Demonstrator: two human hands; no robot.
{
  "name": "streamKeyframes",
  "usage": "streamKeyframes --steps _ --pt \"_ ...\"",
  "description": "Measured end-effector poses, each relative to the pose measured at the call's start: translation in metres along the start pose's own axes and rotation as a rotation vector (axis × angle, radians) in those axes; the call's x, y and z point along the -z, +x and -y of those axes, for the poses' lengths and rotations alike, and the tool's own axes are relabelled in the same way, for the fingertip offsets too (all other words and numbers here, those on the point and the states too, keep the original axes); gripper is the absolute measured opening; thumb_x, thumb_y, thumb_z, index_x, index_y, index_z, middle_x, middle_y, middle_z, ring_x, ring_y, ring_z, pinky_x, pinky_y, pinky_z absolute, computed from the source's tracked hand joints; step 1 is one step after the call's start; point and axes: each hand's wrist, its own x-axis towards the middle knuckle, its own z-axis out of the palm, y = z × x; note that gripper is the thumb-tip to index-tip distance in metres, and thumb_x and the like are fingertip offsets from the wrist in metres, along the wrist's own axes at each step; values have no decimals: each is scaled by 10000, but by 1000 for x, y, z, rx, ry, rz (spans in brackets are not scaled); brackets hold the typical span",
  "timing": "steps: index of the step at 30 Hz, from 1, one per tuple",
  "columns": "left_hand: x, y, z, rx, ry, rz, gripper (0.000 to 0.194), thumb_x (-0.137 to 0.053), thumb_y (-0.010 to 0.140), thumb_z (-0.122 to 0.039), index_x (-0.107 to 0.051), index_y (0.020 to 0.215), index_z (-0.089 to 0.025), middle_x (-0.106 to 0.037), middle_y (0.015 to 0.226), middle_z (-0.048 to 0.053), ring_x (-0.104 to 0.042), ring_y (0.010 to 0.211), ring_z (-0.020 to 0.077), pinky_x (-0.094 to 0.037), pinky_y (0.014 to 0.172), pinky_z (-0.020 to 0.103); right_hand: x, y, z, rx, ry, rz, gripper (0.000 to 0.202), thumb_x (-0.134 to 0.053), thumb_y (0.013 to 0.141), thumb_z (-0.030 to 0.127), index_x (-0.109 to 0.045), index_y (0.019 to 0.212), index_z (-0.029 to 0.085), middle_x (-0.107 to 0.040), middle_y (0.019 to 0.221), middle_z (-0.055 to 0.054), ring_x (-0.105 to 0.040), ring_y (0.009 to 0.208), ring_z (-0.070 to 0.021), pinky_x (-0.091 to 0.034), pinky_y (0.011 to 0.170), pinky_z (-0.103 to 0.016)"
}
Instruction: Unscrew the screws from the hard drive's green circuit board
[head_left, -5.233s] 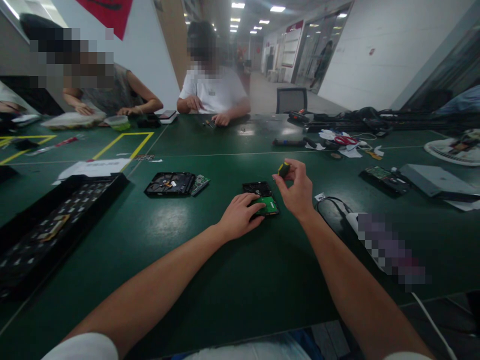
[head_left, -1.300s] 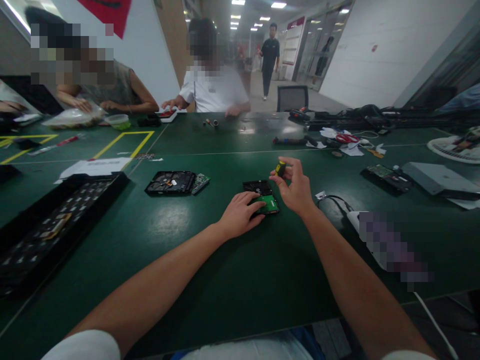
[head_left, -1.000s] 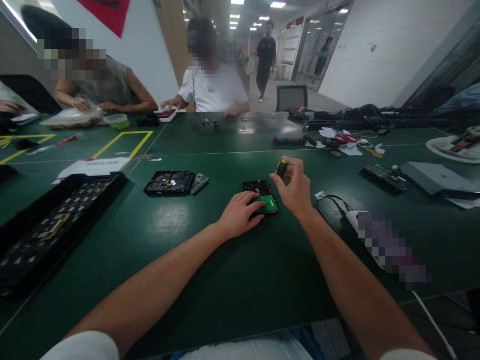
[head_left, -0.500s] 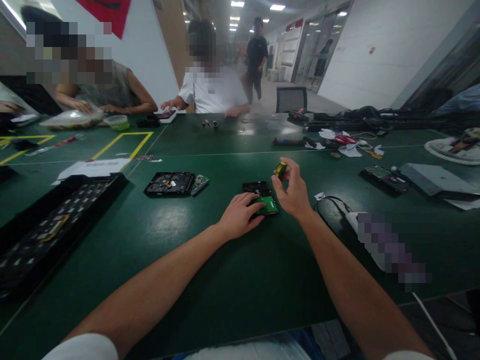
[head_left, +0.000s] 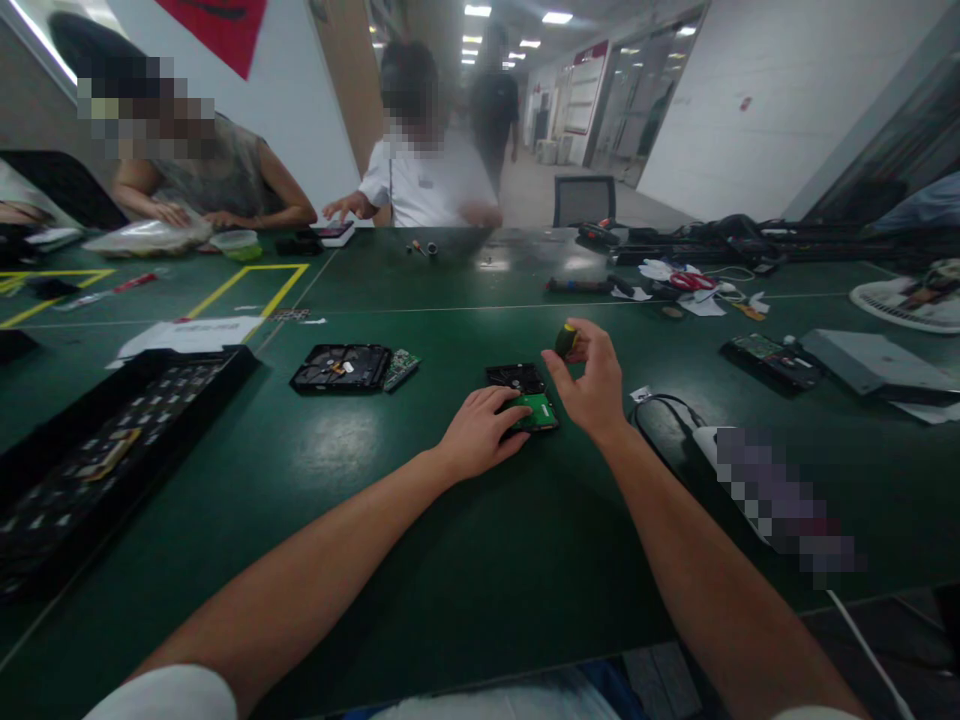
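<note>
A black hard drive (head_left: 514, 376) with a green circuit board (head_left: 543, 410) on its near part lies on the green table in front of me. My left hand (head_left: 478, 432) rests over its left side, fingers across the board and thumb along the near edge, gripping it. Above and right of the drive, my right hand (head_left: 594, 385) is closed around the yellow-and-black handle of a screwdriver (head_left: 566, 341). The screwdriver's shaft and tip cannot be made out. To the left lie another opened drive (head_left: 341, 369) and a small loose circuit board (head_left: 401, 368).
A long black tray (head_left: 127, 450) stands at left. On the right are another hard drive (head_left: 771, 360), a grey metal box (head_left: 881, 362) and a partly blurred power strip (head_left: 739, 480) with its cable. Two people sit across the table; another person stands behind them.
My right hand and the screwdriver handle have shifted slightly, the handle now turned a little differently. My left hand stays on the drive. The person in the background has come nearer, moving left.
</note>
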Motion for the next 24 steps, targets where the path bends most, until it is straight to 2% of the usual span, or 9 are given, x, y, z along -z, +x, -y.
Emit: streamKeyframes --steps 3,7,13,19,24 --pt "0 0 0 -8 3 0 389 -633 1008 -419 -690 1336 -219 -605 1431 149 -557 1356 333 -454 1147 552 1 1 0 27 -52 -20 458 -665 975 433 -535 1387 282 -643 1282 -118 -675 983 -266 -637 815 -463" --pt "1 0 -1 3 3 10 389 -627 1011 -426 -686 1340 -228 -604 1430 149 -555 1360 332 -458 1144 556 1 0 2 15 -7 15 456 -539 1038 366 -460 1480 288 -631 1352 -132 -693 1042 -273 -625 890 -485" --pt "1 -1 -1 4 -4 10 391 -640 1002 -415 -683 1349 -238 -600 1434 146 -551 1364 336 -459 1139 564 5 3 6 33 -62 -15 424 -655 982 415 -568 1379 293 -633 1240 -113 -664 1014 -276 -631 870 -484" --pt "2 -1 -1 4 -12 9 392 -645 1000 -410 -682 1350 -236 -603 1429 153 -547 1368 344 -463 1131 573 5 2 7 53 -25 57 464 -491 1054 337 -485 1518 305 -639 1338 -123 -662 1148 -296 -603 981 -526" --pt "2 0 -1 4 -2 7 390 -645 1000 -402 -685 1342 -220 -597 1443 159 -546 1369 344 -462 1134 565 5 2 7 39 -35 6 430 -621 1001 394 -586 1421 306 -633 1242 -115 -648 1100 -287 -631 898 -486"
